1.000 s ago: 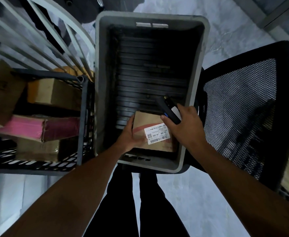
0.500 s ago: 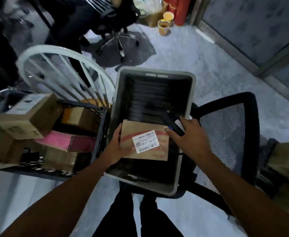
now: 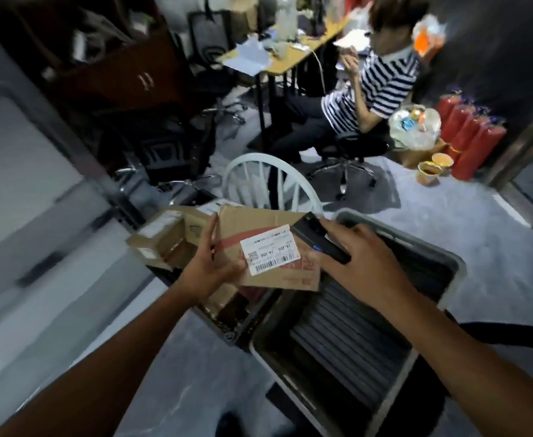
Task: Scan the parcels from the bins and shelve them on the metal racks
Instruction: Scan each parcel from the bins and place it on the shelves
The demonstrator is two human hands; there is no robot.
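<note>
My left hand (image 3: pixel 210 268) grips a flat brown cardboard parcel (image 3: pixel 259 227) by its left edge, held up in the air. A white barcode label (image 3: pixel 269 249) faces me on the parcel. My right hand (image 3: pixel 358 263) holds a black handheld scanner (image 3: pixel 319 241) just to the right of the label. The grey plastic bin (image 3: pixel 448 263) sits below my right arm, and I see only its dark ribbed floor inside. To its left a black wire crate (image 3: pixel 230 334) holds several brown parcels (image 3: pixel 158 238).
A white spindle-back chair (image 3: pixel 268 181) stands right behind the crate. A person in a striped shirt (image 3: pixel 378 86) sits at a wooden desk (image 3: pixel 278 55) farther back. Black office chairs (image 3: pixel 167 149) stand at the left. Red cylinders (image 3: pixel 470 134) and food bowls (image 3: pixel 432 171) lie at the right.
My left hand lifted the parcel out of the grey bin and up to the left, over the wire crate. My right hand followed with the scanner. My view swung upward into the room.
</note>
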